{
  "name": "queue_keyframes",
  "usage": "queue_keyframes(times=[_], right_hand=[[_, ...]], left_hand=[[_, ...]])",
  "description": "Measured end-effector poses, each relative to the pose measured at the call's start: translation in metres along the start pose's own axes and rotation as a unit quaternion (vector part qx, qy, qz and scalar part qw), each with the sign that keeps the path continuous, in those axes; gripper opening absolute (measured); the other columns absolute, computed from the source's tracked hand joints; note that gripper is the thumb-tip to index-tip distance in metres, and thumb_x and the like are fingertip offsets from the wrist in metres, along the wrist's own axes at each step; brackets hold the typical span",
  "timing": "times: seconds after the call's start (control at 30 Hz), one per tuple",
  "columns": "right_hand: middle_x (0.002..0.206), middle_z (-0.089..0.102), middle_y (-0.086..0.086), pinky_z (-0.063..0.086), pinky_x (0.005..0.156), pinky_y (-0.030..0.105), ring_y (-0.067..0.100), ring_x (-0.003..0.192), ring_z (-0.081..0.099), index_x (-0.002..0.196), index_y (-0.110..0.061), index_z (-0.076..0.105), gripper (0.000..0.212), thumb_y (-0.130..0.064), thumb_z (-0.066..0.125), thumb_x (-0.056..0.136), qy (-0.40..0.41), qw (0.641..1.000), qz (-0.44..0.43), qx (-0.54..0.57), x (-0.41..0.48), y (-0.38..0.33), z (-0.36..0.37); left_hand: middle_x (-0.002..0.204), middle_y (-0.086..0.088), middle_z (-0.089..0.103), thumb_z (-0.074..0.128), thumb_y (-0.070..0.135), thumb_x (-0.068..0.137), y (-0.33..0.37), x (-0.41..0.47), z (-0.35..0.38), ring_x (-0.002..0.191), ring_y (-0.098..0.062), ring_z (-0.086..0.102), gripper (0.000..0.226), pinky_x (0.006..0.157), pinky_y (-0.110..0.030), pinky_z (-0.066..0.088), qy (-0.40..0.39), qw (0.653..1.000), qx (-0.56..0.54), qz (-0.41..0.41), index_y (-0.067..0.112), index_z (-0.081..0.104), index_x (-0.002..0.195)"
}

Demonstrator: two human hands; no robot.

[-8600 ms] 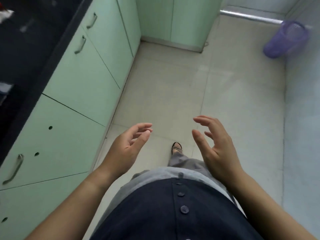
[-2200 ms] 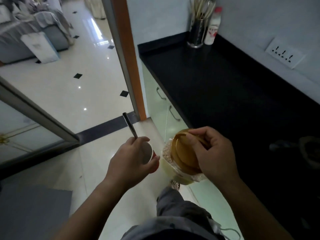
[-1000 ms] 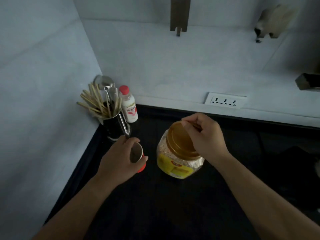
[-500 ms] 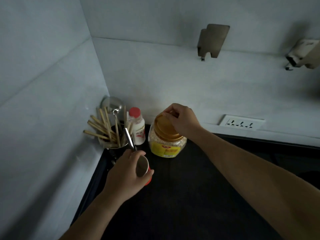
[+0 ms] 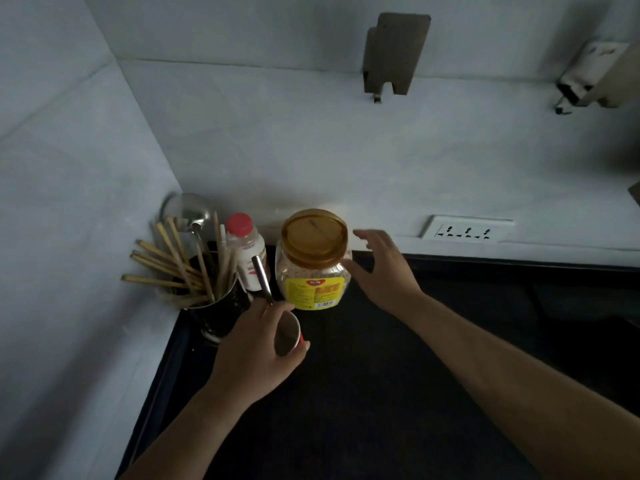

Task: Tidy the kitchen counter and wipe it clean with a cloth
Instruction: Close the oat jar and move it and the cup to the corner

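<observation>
Amber-lidded grain jar (image 5: 313,263) upright at black counter (image 5: 398,393) back corner; red paper cup (image 5: 289,336) held tilted, metal handle (image 5: 261,277) alongside.

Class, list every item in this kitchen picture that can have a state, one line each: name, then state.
Jar: upright on the counter, amber lid on, released.
Right hand: open, beside the jar, holding nothing.
Left hand: closed around a cup and a spoon.
Cup: held, tilted, mouth open.
Small bottle: upright, red cap on.
Utensil holder: upright, full of chopsticks.
Wall socket: nothing plugged in.
</observation>
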State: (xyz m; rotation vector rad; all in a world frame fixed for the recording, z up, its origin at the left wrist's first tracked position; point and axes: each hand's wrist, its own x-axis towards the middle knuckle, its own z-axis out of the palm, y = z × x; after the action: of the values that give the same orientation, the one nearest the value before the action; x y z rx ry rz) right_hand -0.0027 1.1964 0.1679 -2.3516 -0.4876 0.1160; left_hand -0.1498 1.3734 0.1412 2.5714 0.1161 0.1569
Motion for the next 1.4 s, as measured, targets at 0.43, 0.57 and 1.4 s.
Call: queue_keyframes(times=[0.43, 0.57, 1.4], right_hand=[[0.157, -0.003, -0.002, 0.007, 0.116, 0.049, 0.022, 0.144, -0.004, 0.146, -0.028, 0.012, 0.074, -0.056, 0.046, 0.087, -0.188, 0.955, 0.117, -0.197, -0.110, 0.117, 0.069], [0.158, -0.007, -0.005, -0.005, 0.114, 0.042, 0.018, 0.144, -0.009, 0.147, -0.032, 0.006, 0.071, -0.059, 0.038, 0.089, -0.177, 0.959, 0.103, -0.195, -0.124, 0.134, 0.075], [0.157, 0.004, 0.004, 0.013, 0.115, 0.040, 0.022, 0.144, 0.001, 0.146, -0.022, 0.017, 0.073, -0.053, 0.049, 0.088, -0.162, 0.964, 0.134, -0.160, -0.098, 0.092, 0.072]], left_hand=[[0.109, 0.007, 0.050, 0.067, 0.045, 0.074, 0.003, 0.018, 0.052, 0.098, -0.012, 0.050, 0.053, 0.074, -0.022, 0.039, -0.052, 0.996, 0.061, 0.041, 0.026, 0.050, 0.120], [0.108, 0.004, 0.051, 0.069, 0.041, 0.073, -0.007, 0.026, 0.066, 0.099, -0.016, 0.051, 0.053, 0.074, -0.025, 0.040, -0.043, 0.996, 0.078, 0.012, 0.023, 0.052, 0.119], [0.138, -0.007, 0.038, 0.063, 0.050, 0.072, -0.044, -0.020, 0.058, 0.130, -0.019, 0.032, 0.071, 0.099, -0.032, 0.034, 0.022, 0.999, 0.006, -0.038, 0.021, 0.041, 0.133]])
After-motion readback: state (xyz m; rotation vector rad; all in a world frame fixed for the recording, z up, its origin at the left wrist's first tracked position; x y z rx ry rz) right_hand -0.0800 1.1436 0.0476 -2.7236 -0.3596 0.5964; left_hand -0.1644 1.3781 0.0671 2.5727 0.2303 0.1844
